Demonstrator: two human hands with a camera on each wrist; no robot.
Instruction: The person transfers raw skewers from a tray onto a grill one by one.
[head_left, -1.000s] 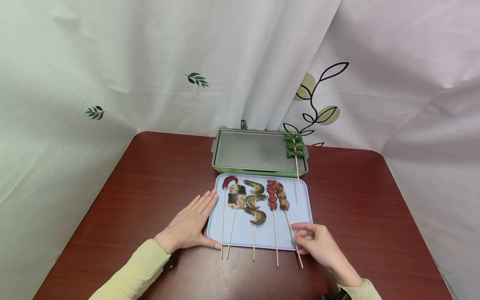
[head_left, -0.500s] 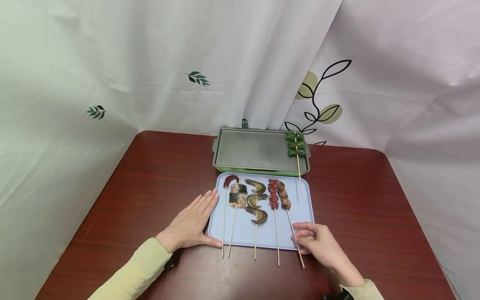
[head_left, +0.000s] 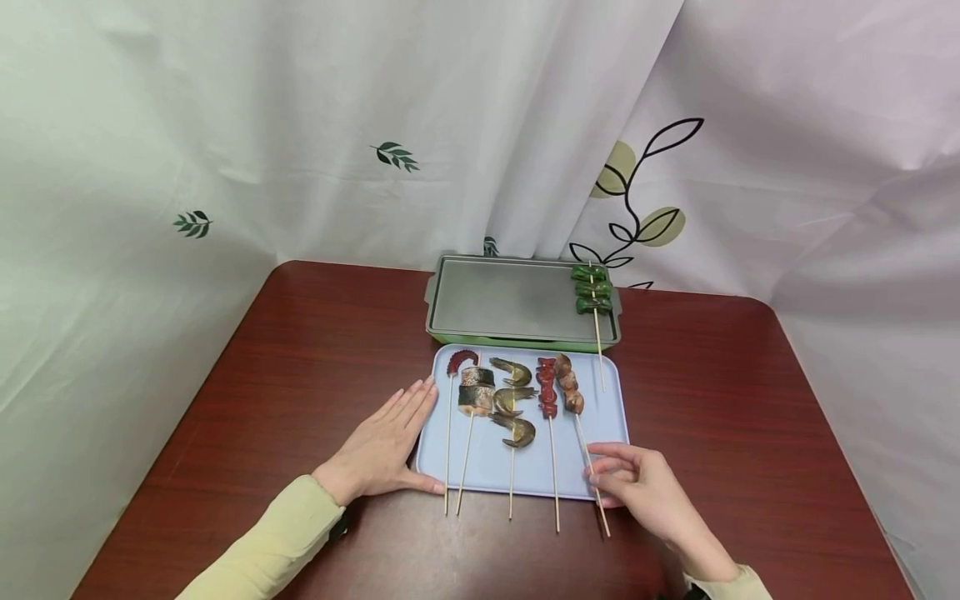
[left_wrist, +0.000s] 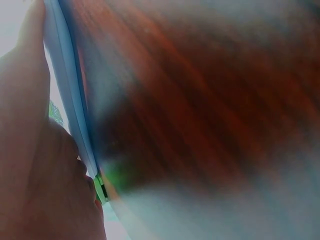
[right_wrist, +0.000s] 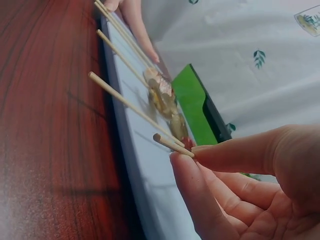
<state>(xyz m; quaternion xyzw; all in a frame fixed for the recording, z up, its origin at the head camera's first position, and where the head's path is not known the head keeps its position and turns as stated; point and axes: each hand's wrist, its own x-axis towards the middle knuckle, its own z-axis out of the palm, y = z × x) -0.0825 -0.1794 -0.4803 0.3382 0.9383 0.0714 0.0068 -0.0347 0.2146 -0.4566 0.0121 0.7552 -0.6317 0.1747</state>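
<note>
On a pale blue tray [head_left: 611,417] lie several skewers side by side. My right hand [head_left: 641,487] pinches the stick of the rightmost one, a skewer of brown mushroom-like chunks [head_left: 573,402], between thumb and forefinger; the right wrist view shows the stick's end [right_wrist: 172,145] poking out. To its left are a skewer of dark red pieces [head_left: 547,390], a shrimp skewer [head_left: 517,432], a fish-chunk skewer [head_left: 476,397] and a curled red tentacle skewer [head_left: 462,358]. My left hand [head_left: 382,450] rests with straight fingers along the tray's left edge, thumb at the front corner.
Behind the tray stands a grey grill plate [head_left: 502,300] on a green base. A green pepper skewer [head_left: 592,290] lies at its right end, stick overhanging toward the tray. Stick ends jut past the tray's front edge. A white curtain [head_left: 330,125] hangs behind the brown table [head_left: 300,350].
The head of the brown-chunk skewer has shifted slightly away and to the right, opening a gap from the red skewer. My right hand moved a little with it; my left hand stayed put.
</note>
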